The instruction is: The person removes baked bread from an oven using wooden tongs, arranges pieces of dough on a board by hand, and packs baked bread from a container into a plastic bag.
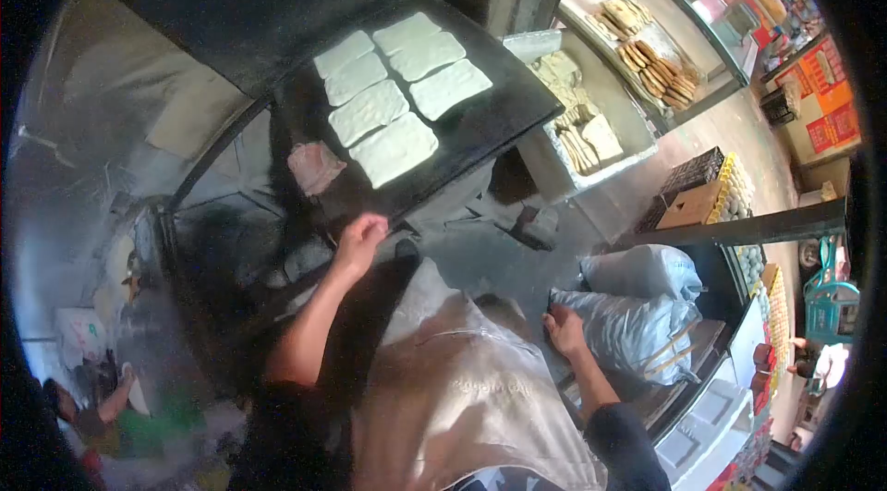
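My left hand [360, 244] is in the air just off the near edge of a dark griddle [480, 135]. Its fingers are curled in, with nothing visible in them. On the griddle lie several pale flat dough pieces [395, 149] in two rows. A crumpled pinkish cloth [316, 168] rests at the griddle's left edge, close to my left hand. Low on the right, my right hand [565, 330] is beside a pale blue plastic bag [619, 329]. Its fingers are bent closed, and what they hold, if anything, is hidden.
Right of the griddle stands a metal bin [614, 168] with flatbreads inside. Browned breads [658, 73] fill a glass-fronted case behind it. Wooden sticks [673, 350] lie across the bag, near a white foam box [707, 436]. Another person [88, 412] is at far lower left.
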`<state>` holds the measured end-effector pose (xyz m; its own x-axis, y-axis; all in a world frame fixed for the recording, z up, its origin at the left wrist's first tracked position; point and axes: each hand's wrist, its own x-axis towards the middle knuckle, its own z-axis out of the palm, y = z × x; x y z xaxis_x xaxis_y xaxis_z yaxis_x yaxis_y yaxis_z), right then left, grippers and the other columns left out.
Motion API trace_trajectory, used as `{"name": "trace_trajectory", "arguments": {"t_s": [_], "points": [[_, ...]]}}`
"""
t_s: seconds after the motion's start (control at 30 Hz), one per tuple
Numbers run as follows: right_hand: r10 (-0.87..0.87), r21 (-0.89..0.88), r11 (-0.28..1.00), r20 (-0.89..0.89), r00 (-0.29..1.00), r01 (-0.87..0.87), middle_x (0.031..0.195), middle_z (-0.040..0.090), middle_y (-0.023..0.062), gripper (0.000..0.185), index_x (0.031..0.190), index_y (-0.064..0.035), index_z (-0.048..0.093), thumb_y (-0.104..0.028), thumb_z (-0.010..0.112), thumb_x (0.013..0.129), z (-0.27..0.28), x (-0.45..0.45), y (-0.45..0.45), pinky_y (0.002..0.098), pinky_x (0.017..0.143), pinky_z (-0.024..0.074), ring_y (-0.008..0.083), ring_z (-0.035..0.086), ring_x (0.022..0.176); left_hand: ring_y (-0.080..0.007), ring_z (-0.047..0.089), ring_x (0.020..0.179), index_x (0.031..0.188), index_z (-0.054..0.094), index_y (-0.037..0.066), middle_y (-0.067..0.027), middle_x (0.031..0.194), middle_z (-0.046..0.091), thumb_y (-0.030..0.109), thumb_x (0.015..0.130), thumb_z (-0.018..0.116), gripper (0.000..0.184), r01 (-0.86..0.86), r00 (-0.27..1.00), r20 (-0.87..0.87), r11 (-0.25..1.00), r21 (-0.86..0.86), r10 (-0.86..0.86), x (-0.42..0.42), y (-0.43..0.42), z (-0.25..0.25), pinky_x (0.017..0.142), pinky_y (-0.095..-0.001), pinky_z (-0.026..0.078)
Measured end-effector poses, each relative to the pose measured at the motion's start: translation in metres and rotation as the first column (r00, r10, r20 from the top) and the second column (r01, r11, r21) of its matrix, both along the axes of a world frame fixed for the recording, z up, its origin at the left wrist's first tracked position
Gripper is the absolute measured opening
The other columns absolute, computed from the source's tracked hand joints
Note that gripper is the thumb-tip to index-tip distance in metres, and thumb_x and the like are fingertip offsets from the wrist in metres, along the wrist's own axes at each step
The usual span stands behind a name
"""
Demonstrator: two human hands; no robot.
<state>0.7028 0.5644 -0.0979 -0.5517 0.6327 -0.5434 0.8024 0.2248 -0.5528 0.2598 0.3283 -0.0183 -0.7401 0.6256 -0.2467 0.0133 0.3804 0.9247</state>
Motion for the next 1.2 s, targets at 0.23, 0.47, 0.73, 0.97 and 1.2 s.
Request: {"name": "trace_trajectory", "arguments": {"t_s": [0.23,0.47,0.73,0.97,1.2], "points": [[-0.196,-0.191,0.97,-0.26,0.945,0.148,0.117,0.067,0.0247,0.041,0.12,0.0054,0.062,-0.024,0.069,0.092,0.068,-0.193,-0.017,0.0378,0.092,0.053,0.0327,0.068,0.104,-0.0181,0.061,0.087,0.104,0.064,0.002,-0.0078,0.095,0.066,0.018,0.091,0.064,0.021,-0.05,0.998,-0.06,0.971,-0.232,0.038,-0.188,0.062,0.0,0.08,-0.0324,0.049],[0.174,-0.01,0.982,-0.333,0.927,-0.189,0.112,0.066,0.0261,0.044,0.125,0.0016,0.06,-0.026,0.068,0.092,0.132,-0.356,-0.027,0.0428,0.09,0.053,0.041,0.066,0.101,-0.0408,0.057,0.119,0.116,0.063,-0.006,-0.0292,0.12,0.062,0.034,0.082,0.068,0.053,-0.022,0.894,-0.395,0.858,-0.513,-0.213,-0.277,0.097,-0.041,0.101,-0.0456,0.045],[0.401,0.527,0.798,-0.103,0.91,-0.291,0.12,0.058,0.0145,0.049,0.127,-0.0074,0.058,-0.031,0.07,0.086,0.091,-0.444,0.024,0.0465,0.09,0.0497,0.0365,0.059,0.107,-0.0402,0.062,0.111,0.125,0.06,0.0,-0.0249,0.124,0.062,0.032,0.082,0.069,0.055,0.024,0.952,-0.227,0.788,-0.616,-0.206,-0.273,0.086,-0.034,0.095,-0.0449,0.049],[0.431,0.563,0.689,0.187,0.883,-0.456,0.118,0.057,0.0112,0.061,0.133,-0.0097,0.052,-0.038,0.072,0.082,0.076,-0.46,0.035,0.0479,0.093,0.0446,0.0316,0.057,0.112,-0.0194,0.064,0.102,0.112,0.059,0.006,-0.0071,0.108,0.064,0.028,0.093,0.064,0.029,-0.171,0.914,0.385,0.982,0.086,0.126,-0.23,0.09,0.079,0.083,-0.0341,0.053],[0.3,0.458,0.818,0.178,0.937,-0.349,0.115,0.059,0.0106,0.051,0.119,-0.0086,0.059,-0.036,0.077,0.079,0.082,-0.462,0.034,0.0502,0.094,0.0417,0.0304,0.057,0.113,-0.02,0.061,0.111,0.122,0.058,0.007,-0.0077,0.118,0.064,0.033,0.102,0.054,0.032,-0.093,0.981,0.179,0.993,0.076,0.078,-0.243,0.116,0.063,0.093,-0.0352,0.047]]}}
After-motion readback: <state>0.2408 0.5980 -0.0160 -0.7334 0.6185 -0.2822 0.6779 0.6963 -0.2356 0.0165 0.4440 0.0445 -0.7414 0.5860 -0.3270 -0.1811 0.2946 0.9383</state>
